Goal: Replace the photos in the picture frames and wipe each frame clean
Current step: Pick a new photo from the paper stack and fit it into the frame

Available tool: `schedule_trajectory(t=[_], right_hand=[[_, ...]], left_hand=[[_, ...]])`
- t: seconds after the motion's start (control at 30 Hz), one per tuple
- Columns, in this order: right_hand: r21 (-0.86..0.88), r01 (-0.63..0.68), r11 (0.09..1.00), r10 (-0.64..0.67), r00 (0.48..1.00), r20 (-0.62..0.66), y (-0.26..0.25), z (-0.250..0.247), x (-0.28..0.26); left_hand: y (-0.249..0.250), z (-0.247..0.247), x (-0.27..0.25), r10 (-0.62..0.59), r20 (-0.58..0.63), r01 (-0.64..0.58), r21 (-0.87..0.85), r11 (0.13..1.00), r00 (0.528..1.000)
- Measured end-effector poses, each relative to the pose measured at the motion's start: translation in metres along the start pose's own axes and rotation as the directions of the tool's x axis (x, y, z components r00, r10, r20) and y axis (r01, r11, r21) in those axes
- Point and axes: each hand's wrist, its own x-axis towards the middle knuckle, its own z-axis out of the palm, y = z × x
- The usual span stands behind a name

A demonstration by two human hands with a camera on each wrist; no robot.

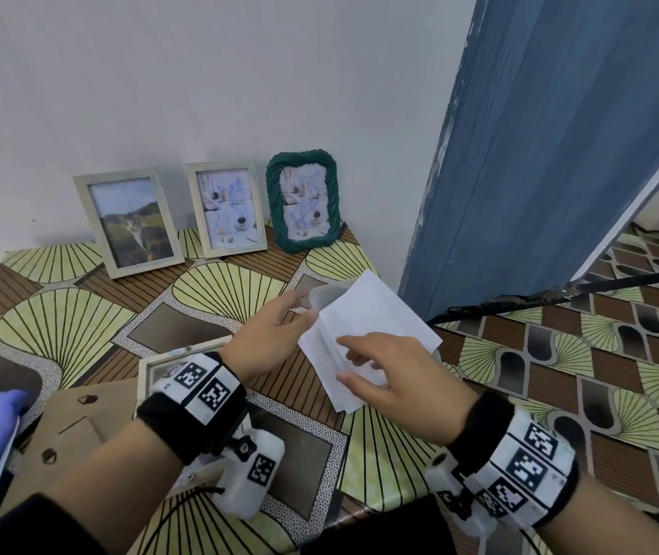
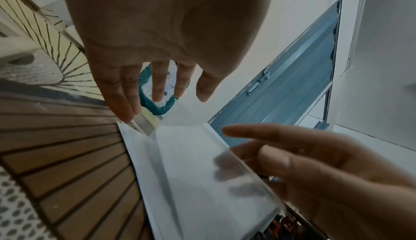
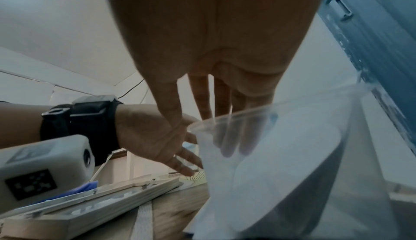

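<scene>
step (judged): photo swap on the opened frame | left hand point(image 1: 267, 338) pinches clear pane point(image 1: 327, 296) at its far corner, right hand point(image 1: 395, 378) pinches white sheet point(image 1: 375, 314) at its near edge, forefinger out; both things held together above worktop point(image 1: 291, 380) | next: likely square sheet to pane, lay them into open frame point(image 1: 157, 368) lying under the left wrist, touching edges only

Glossy clear sheet point(image 1: 324, 297) against matt white paper point(image 1: 380, 314).
</scene>
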Motion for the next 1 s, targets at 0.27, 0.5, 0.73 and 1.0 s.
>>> schedule_trajectory(t=[0.27, 0.5, 0.73, 1.0], right_hand=[[-0.115, -0.148, 0.982, 0.094, 0.919, -0.384, 0.036, -0.049, 0.003], [-0.032, -0.336, 0.941, 0.319, 0.918, -0.237, 0.064, -0.046, 0.011], [0.042, -0.367, 0.929, 0.358, 0.868, -0.344, 0.07, -0.035, 0.013], [0.126, -0.363, 0.923, 0.383, 0.832, -0.402, 0.059, -0.052, 0.014]], left_hand=[[-0.002, 0.006, 0.0, -0.02, 0.059, 0.03, -0.172, 0.985, 0.998], [-0.005, 0.014, 0.002, -0.037, 0.099, 0.049, -0.127, 0.991, 0.994], [-0.004, 0.011, 0.001, -0.024, 0.1, 0.035, -0.11, 0.993, 0.995], [0.009, 0.004, -0.002, -0.032, 0.079, 0.034, -0.018, 0.999, 0.996]])
